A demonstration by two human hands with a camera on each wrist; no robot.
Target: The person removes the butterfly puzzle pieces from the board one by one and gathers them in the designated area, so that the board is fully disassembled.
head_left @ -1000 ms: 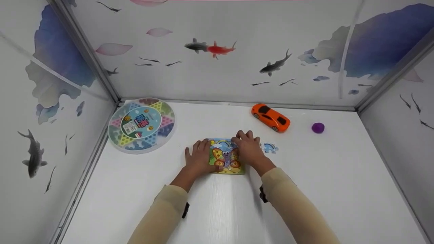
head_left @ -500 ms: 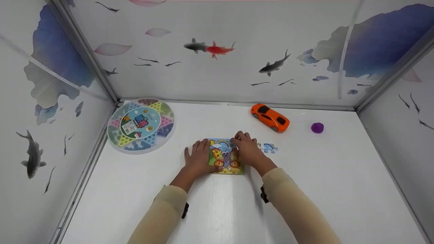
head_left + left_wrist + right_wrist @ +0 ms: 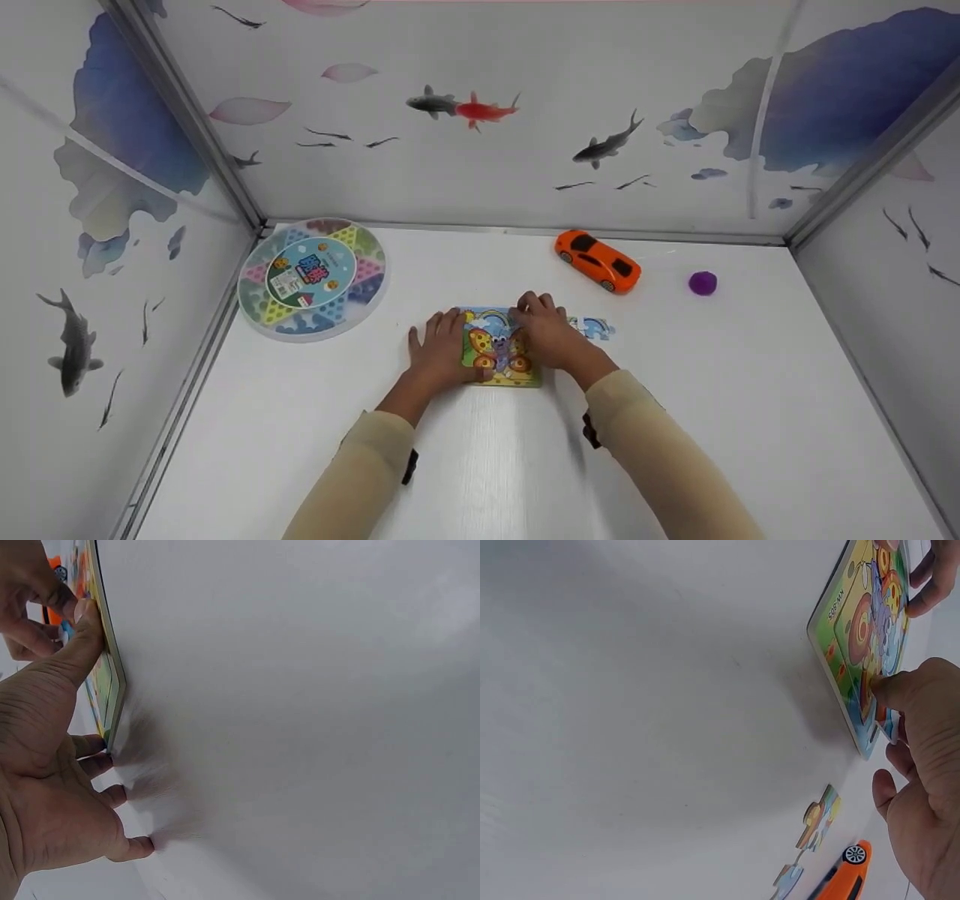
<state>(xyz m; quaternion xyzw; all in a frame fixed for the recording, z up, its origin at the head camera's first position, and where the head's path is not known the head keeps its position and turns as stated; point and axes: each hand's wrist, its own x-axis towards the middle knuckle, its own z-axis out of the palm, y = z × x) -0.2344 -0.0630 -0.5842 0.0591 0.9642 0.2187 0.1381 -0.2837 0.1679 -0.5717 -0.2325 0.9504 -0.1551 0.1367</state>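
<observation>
A small square jigsaw puzzle board (image 3: 517, 381) with a butterfly picture lies flat on the white table. My left hand (image 3: 437, 352) rests at its left side, fingers spread and fairly straight. In the left wrist view, the left thumb (image 3: 86, 634) presses on the board's face, and some fingertips touch the table. My right hand (image 3: 551, 334) is over the upper right corner, pinching a puzzle piece (image 3: 887, 722) between thumb and fingers; the hand partly hides it. Loose puzzle pieces (image 3: 596, 328) lie just right of that hand; two show in the right wrist view.
Behind the board stands an orange toy car (image 3: 598, 261), with a purple fuzzy ball (image 3: 703, 283) farther right. At the back left lies a round, clear-rimmed board game case (image 3: 367, 315) with a star pattern. White walls (image 3: 480, 180) printed with fish enclose the table.
My right hand has shifted very slightly over the board's corner, its forearm a little to the right, uncovering slightly more of the loose pieces. The left hand and board stay in place.
</observation>
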